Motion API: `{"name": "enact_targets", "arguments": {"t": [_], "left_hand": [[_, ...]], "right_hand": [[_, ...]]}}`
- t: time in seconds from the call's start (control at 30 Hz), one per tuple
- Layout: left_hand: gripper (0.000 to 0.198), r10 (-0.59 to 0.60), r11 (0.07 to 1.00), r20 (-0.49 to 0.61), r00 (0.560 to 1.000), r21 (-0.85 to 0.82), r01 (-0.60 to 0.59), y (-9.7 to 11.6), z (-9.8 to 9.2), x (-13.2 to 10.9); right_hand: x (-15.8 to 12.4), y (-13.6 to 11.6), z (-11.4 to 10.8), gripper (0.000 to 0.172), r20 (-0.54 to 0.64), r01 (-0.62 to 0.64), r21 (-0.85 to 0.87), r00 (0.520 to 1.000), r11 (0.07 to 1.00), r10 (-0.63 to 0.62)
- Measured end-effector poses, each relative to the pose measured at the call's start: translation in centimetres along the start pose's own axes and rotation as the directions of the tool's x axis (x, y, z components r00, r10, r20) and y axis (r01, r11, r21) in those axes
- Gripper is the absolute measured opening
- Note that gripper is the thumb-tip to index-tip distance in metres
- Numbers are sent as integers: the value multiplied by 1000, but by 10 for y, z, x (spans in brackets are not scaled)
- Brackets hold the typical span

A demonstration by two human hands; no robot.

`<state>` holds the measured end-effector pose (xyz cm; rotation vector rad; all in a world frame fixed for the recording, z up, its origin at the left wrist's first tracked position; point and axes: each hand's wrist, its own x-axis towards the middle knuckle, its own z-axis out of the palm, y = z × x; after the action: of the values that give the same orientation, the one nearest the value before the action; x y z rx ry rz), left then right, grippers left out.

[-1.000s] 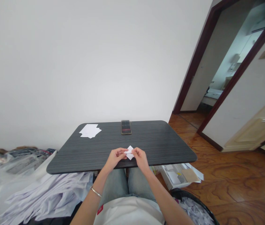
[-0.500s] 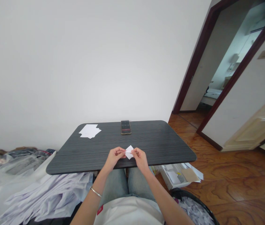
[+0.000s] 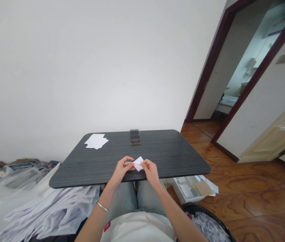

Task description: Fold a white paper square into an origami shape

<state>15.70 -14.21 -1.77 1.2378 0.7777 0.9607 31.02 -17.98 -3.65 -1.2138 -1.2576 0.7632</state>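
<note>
- A home, most likely a flat or a bedroom
- Warm wood-patterned floor (image 3: 258,191) at lower right
- Dark-framed doorway (image 3: 215,60) at upper right, opening onto another room
- What looks like a bed (image 3: 229,101) through that doorway
- Wall-mounted air conditioner (image 3: 275,33) near the top right corner
- Cream panelled door (image 3: 281,134) at right

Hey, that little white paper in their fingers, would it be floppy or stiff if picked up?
The small white paper is probably very light, since the left hand and right hand hold it with just fingertips. It looks thin and folded, so it likely bends easily, though creases may stiffen it slightly. On the dark tabletop, it would probably slide at a light push.
</note>
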Motion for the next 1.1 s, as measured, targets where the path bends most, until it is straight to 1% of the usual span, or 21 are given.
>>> {"name": "enact_targets", "arguments": {"t": [0.07, 0.23, 0.4, 0.77, 0.9, 1.1], "left_hand": [[32, -14, 1000, -6, 1000, 10, 14, 1, 1, 0], [26, -49, 998, -64, 997, 28, 50, 1, 3, 0], [27, -65, 998, -75, 995, 12, 66, 2, 2, 0], [25, -62, 998, -64, 996, 2, 62, 1, 2, 0], [28, -53, 999, -31, 998, 2, 53, 2, 2, 0], [28, -50, 996, -34, 998, 65, 52, 3, 5, 1]], "right_hand": [[0, 0, 0, 30, -5, -9, 1, 1000, 1000, 9], [1, 1, 0, 30, -16, -16, 8, 1000, 1000, 16], [2, 1, -1, 30, -21, -11, 8, 1000, 1000, 11], [2, 1, -2, 31, -25, -6, -1, 1000, 1000, 6], [2, 1, -2, 31, -28, -8, -7, 1000, 1000, 7], [-1, -1, -1, 31, -16, -8, -14, 1000, 1000, 8]]}}
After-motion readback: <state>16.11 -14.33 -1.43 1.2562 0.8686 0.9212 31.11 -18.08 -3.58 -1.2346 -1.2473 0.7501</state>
